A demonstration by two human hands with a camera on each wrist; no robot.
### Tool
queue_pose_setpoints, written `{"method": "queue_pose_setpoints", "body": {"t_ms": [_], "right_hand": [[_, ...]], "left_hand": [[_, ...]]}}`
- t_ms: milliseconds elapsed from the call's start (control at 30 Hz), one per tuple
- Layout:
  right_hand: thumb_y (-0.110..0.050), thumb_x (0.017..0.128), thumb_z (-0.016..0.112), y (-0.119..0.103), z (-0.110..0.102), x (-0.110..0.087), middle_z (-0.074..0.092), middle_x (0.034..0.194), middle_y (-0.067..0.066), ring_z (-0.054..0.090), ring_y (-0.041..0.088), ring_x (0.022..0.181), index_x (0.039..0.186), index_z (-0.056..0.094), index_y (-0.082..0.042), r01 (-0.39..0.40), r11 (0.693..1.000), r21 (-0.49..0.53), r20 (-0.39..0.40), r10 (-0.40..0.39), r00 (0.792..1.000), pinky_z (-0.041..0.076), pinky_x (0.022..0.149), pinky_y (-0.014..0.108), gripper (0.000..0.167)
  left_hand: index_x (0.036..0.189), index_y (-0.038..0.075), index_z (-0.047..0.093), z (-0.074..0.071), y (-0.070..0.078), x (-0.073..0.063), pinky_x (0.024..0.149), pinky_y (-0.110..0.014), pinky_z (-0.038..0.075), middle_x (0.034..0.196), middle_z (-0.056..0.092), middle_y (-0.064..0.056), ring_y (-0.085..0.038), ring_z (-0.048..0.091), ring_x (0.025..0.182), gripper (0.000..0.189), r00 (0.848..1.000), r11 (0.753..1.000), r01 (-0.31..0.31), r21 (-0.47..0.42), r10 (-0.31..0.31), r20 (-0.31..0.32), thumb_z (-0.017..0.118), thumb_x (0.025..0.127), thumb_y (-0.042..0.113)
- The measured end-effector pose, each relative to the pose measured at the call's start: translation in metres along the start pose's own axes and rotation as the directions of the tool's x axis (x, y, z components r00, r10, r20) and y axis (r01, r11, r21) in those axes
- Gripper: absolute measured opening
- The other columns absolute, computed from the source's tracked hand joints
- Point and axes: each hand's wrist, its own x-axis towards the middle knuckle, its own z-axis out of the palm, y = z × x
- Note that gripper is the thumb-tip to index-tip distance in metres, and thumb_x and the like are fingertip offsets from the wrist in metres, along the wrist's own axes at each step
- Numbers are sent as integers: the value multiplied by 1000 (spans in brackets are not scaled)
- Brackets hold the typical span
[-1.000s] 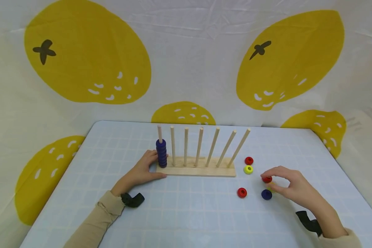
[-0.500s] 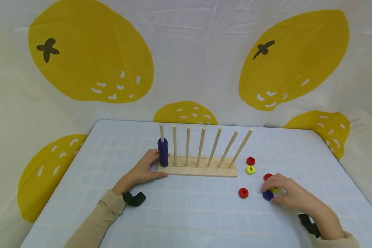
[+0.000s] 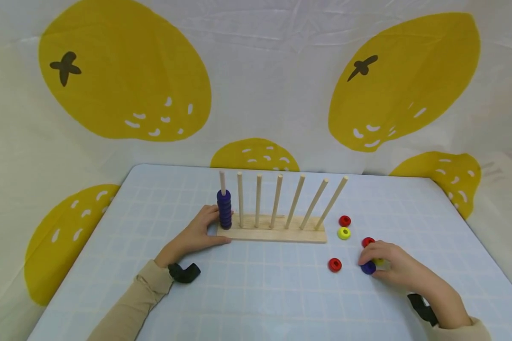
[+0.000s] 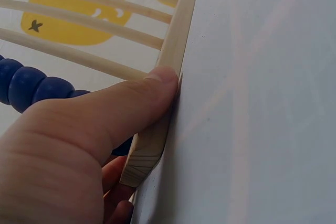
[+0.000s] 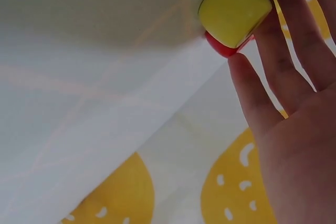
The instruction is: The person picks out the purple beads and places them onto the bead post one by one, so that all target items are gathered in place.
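A wooden peg abacus (image 3: 277, 235) with several upright pegs stands mid-table. Its leftmost peg carries a stack of dark blue beads (image 3: 224, 210). My left hand (image 3: 195, 233) grips the left end of the base, thumb (image 4: 152, 90) along the front edge and fingers behind. On the right side of the table my right hand (image 3: 394, 265) pinches a single blue bead (image 3: 369, 268) between thumb and fingers. A yellow bead (image 5: 233, 11) lies right beside those fingers, partly hidden by them in the head view. Just behind sits a red bead (image 3: 368, 242).
Between the abacus and my right hand lie another red bead (image 3: 344, 220), a yellow bead (image 3: 343, 233) and, nearer me, a third red bead (image 3: 334, 264). A lemon-print cloth (image 3: 269, 94) hangs behind the table's far edge.
My right hand has left the red bead, moved a little toward me and taken hold of the blue bead. The left hand keeps its grip; the head view has shifted slightly.
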Motion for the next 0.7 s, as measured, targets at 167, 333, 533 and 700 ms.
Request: {"method": "queue_pose_setpoints", "body": {"t_ms": [167,333,533,700], "right_hand": [[-4,76,82,-2,1,2,64,106,-14,57,10,99,99,73,-30,-18,1000,11,-1,18,1000,52,87,31,36],[-4,76,82,-4,1,1,64,105,-14,57,10,97,98,73,-29,-13,1000,26,-7,13,1000,52,86,30,35],[-5,76,82,-7,-3,2,65,106,-12,59,7,97,101,73,-26,-6,999,41,-5,6,1000,52,85,26,34],[-4,76,82,-12,-9,6,66,109,-8,60,10,97,102,73,-24,4,999,38,-17,-3,1000,54,86,38,34]], "left_hand": [[134,10,62,0,0,0,102,-51,37,135,56,-6,-22,44,119,68,1000,1000,9,-4,-9,4,88,74,28],[134,9,62,0,2,0,102,-52,37,135,56,-7,-23,44,119,68,1000,1000,21,-3,-21,5,88,74,28],[134,9,62,0,2,0,102,-51,37,135,56,-7,-24,45,120,68,1000,1000,11,9,-11,4,88,74,28],[134,9,63,0,1,1,102,-51,38,134,57,-7,-24,45,120,67,1000,1000,8,14,-8,6,88,74,28]]}}
